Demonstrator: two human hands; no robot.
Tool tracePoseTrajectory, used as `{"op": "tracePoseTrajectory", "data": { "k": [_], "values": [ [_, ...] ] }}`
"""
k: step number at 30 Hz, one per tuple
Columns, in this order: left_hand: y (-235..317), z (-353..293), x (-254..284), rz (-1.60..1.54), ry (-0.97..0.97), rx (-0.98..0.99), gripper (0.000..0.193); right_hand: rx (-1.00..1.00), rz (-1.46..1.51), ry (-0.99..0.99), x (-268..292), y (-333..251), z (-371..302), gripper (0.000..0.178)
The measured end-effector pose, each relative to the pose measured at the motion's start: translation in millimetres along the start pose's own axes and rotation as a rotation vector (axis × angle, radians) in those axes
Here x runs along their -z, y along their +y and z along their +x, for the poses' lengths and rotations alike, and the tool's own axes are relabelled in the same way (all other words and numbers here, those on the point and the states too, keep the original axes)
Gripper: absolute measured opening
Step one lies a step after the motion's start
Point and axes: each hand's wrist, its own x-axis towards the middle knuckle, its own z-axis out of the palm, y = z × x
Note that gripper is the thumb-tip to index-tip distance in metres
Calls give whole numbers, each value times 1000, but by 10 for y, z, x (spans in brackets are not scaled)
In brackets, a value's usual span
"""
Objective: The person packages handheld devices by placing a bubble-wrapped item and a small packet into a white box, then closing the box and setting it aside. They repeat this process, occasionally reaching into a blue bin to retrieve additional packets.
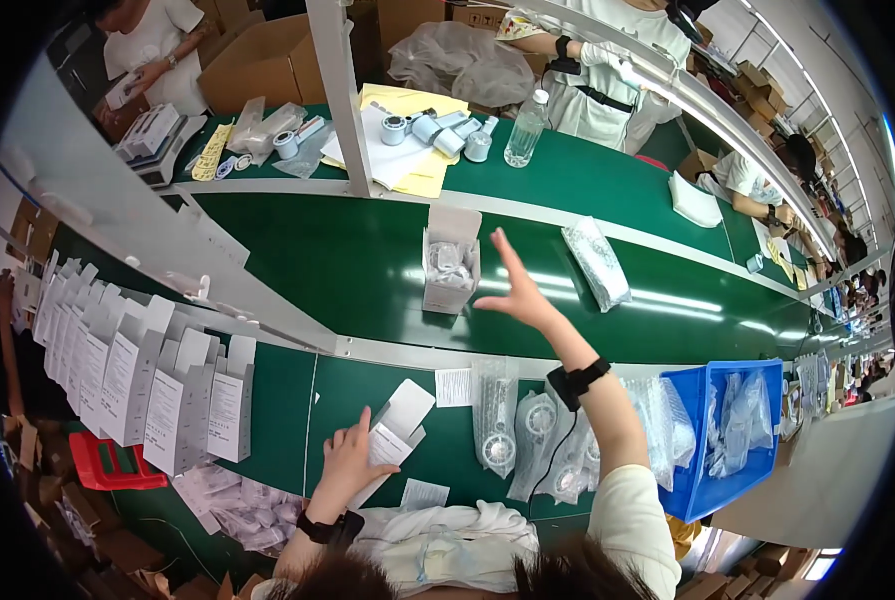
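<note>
On the near green bench, my left hand point(347, 463) grips a white carton point(399, 425), its thumb across the printed face and its fingers along the left side. The carton's top flaps stand up. My right hand point(519, 292) reaches over the green belt with spread fingers and nothing in them. Just left of it, apart from the fingertips, an open white carton point(451, 285) stands on the belt with a clear-wrapped item inside. Farther right on the belt lies a bubble-wrapped pack point(595, 263).
Several open white cartons point(177, 400) stand in rows at left. Bubble-wrapped round parts point(495, 430) and folded leaflets point(454, 388) lie on the near bench, beside a blue bin point(775, 440). A metal post point(342, 100) rises beyond the belt. Across it are a bottle point(525, 130) and other people.
</note>
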Motion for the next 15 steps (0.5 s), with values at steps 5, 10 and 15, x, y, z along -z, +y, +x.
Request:
{"op": "tracePoseTrajectory", "data": {
  "k": [5,10,15],
  "values": [
    [-147,488,-74,-234,-20,-218,94,-642,-1100,137,919,1041,159,84],
    [-146,532,-173,26,-90,-233,87,-945,-781,-214,1100,1561,37,82],
    [209,338,348,-426,66,-247,77,-732,-702,-245,1153,1231,-54,78]
  ]
}}
